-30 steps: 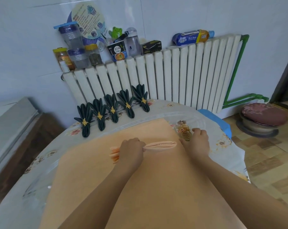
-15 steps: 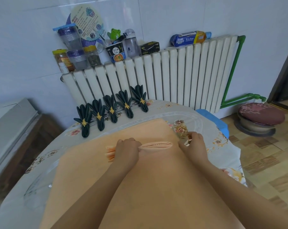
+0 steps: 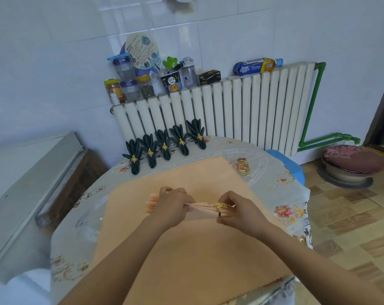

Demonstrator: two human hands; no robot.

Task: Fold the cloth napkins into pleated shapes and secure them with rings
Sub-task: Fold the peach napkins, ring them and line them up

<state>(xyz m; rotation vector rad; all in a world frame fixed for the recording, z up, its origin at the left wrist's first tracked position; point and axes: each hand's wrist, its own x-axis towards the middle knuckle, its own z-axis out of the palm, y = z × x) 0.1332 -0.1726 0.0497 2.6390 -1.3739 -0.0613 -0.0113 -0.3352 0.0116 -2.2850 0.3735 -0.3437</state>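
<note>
Leftmost, five dark green napkins (image 3: 164, 144) stand ringed at the table's (image 3: 281, 194) far edge. Centrally, the left hand (image 3: 173, 208) grips the pleated peach napkin (image 3: 201, 208); the right hand (image 3: 237, 213) pinches a gold ring (image 3: 219, 205) around it. Spare rings (image 3: 243, 167) lie beyond, right.

The left hand (image 3: 172, 208) grips the pleated peach napkin (image 3: 201, 209); just beside that grip, the right hand (image 3: 237, 211) pinches a gold ring (image 3: 219, 205) around the napkin's end; spare rings (image 3: 243, 167) lie well beyond
</note>
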